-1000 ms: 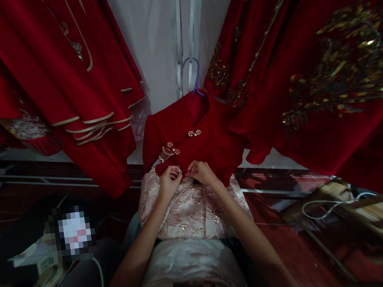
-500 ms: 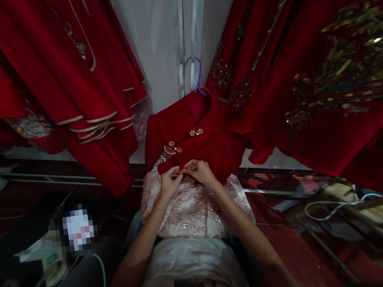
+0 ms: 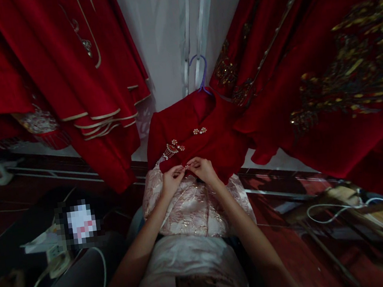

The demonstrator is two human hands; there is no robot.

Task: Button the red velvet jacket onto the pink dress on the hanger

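A small red jacket hangs on a purple hanger in front of me, over a pale pink brocade skirt. Two pearl clasps sit on its front flap. My left hand and my right hand meet at the flap's lower edge. Both are closed in a pinch on a small pearl fastener there, fingertips almost touching.
Large red embroidered garments hang on the left and right, close beside the jacket. A white wall with a metal rail is behind. A white cable lies over wooden pieces at the right; clutter and a cord lie at the lower left.
My hands stay at the jacket's lower edge, with the fingertips drawn closer together. The view has shifted slightly, so everything sits a little further right.
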